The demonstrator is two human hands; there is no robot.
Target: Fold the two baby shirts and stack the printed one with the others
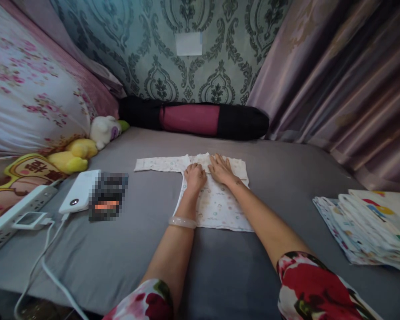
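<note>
A small white baby shirt (220,206) with a faint pastel print lies flat on the grey sheet in front of me. Its left sleeve stretches straight out to the side, while the right sleeve is folded back across the upper body. My left hand (195,175) rests near the collar with its fingers curled down onto the fabric; its fingertips are partly hidden. Just beside it, my right hand (221,169) lies flat on the folded sleeve near the collar, fingers stretched out.
A stack of folded printed clothes (373,226) lies at the right. On the left are a power strip (20,213), a white power bank (82,191) with a cable, a blurred-out object (108,195) and plush toys (73,155). A long black-and-magenta bag (190,118) lies along the wall.
</note>
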